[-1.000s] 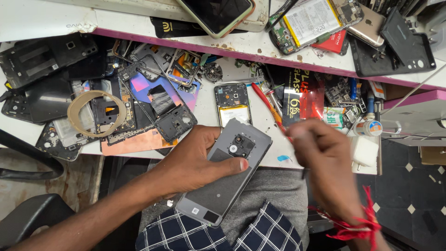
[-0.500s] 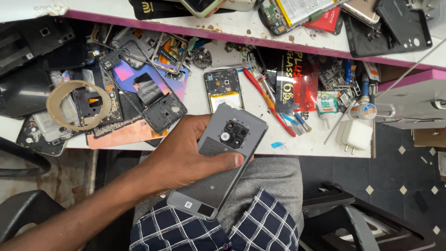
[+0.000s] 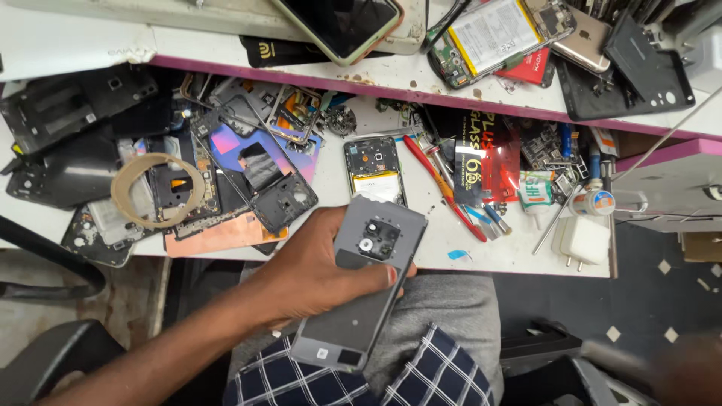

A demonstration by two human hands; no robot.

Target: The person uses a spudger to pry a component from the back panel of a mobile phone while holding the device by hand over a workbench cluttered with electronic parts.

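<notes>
Left hand (image 3: 316, 274) wraps a grey phone (image 3: 361, 282), back face up, fingers curled around from the left edge, thumb (image 3: 376, 277) lying across the middle of the back panel. Grip closed and firm on the phone. The phone sits over the lap, its upper end overlapping the near edge of the white workbench (image 3: 481, 252).

Long axis of the phone runs on a diagonal: camera end up and to the right, toward the bench; bottom end down and to the left, toward the checked shirt (image 3: 421, 372). The dark camera module (image 3: 378, 239) is clear of the thumb, above it. Lower part of the panel, below the thumb, is also uncovered.

Right hand: only a blurred dark shape at the lower right corner (image 3: 688, 372) (too smeared to read the fingers, so I cannot tell whether it is open or closed, or whether it holds anything). It lies well apart from the phone, to the right and lower. The left hand is the only one on the phone.

On the bench just beyond the phone's top end: an opened phone body with a yellow battery (image 3: 374, 169), near it a red-handled tool (image 3: 442, 188) lying on a diagonal. Further right, a white charger plug (image 3: 580, 240). To the left, a heap of stripped phone frames, with a tan tape ring (image 3: 158, 190) on top. A small blue scrap (image 3: 459, 255) lies near the bench edge.
</notes>
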